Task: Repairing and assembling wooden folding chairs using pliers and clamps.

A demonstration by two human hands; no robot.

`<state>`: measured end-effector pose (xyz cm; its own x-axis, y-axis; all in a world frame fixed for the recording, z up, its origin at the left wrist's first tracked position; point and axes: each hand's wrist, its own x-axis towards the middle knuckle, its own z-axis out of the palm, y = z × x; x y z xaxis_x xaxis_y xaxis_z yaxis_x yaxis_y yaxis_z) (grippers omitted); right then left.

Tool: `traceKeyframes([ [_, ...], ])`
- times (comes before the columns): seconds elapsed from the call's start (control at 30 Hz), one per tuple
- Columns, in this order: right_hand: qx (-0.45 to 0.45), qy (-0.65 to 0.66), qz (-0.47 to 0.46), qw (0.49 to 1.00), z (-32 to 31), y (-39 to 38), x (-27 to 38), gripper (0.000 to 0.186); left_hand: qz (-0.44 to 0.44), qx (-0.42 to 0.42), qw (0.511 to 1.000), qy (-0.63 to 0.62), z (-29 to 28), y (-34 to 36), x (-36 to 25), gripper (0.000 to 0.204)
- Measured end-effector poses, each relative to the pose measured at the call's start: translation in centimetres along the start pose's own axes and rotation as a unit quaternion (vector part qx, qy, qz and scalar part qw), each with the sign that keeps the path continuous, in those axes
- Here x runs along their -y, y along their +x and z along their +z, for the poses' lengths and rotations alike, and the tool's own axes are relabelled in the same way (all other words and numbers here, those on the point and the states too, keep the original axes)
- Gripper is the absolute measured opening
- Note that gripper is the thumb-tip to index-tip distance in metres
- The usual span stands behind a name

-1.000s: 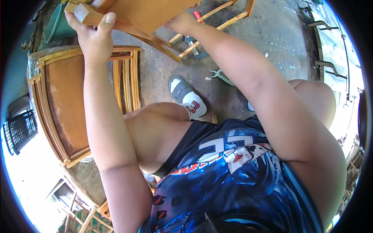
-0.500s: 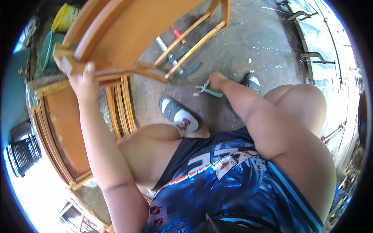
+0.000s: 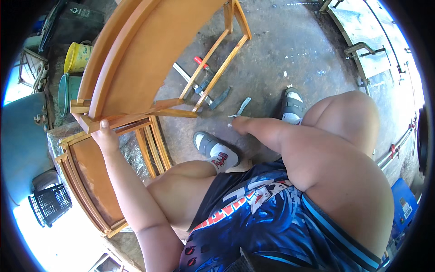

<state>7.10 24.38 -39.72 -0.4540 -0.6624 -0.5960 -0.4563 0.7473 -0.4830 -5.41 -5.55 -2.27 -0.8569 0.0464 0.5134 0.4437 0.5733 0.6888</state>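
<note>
My left hand (image 3: pixel 106 136) is closed around the corner of a varnished wooden furniture frame (image 3: pixel 149 50). The piece has curved rails, a broad orange-brown panel and slim wooden bars, and stands tilted at upper left. My right hand (image 3: pixel 240 126) hangs low over the floor, its fingers mostly hidden behind the wrist. Just beyond it is a pair of pliers (image 3: pixel 244 105) with pale green handles, the handle end pointing away. Whether my right hand touches the pliers is not clear.
Below my left hand rests a similar wooden frame (image 3: pixel 93 167). A bar clamp (image 3: pixel 185 75) with a red handle lies on the concrete floor (image 3: pixel 267 59) beyond the bars. Yellow (image 3: pixel 76 58) and green (image 3: pixel 64 95) buckets and a black basket (image 3: pixel 50 205) stand left; a clamped pale panel (image 3: pixel 358 31) is right.
The pliers have turned from spread sideways to pointing away. My right hand has come nearer to me, from beyond them to the near side. My left hand keeps its hold on the wooden frame.
</note>
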Motion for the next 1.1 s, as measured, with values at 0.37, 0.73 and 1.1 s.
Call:
traceKeyframes([
  [0.37, -0.102, -0.002, 0.133, 0.986, -4.7, -4.3, -0.1, 0.050, 0.022, -0.015, 1.000, -0.015, -2.4, -0.8, 3.0, 0.103],
  [0.73, -0.150, -0.138, 0.162, 0.966, -1.2, -3.3, -1.5, 0.042, -0.134, -0.072, 0.985, -0.080, -5.9, -1.1, 8.3, 0.056],
  [1.1, 0.066, -0.018, 0.236, 0.969, -2.7, -1.9, -3.8, 0.065, -0.070, -0.035, 0.994, 0.078, -0.1, 0.1, -1.8, 0.120],
])
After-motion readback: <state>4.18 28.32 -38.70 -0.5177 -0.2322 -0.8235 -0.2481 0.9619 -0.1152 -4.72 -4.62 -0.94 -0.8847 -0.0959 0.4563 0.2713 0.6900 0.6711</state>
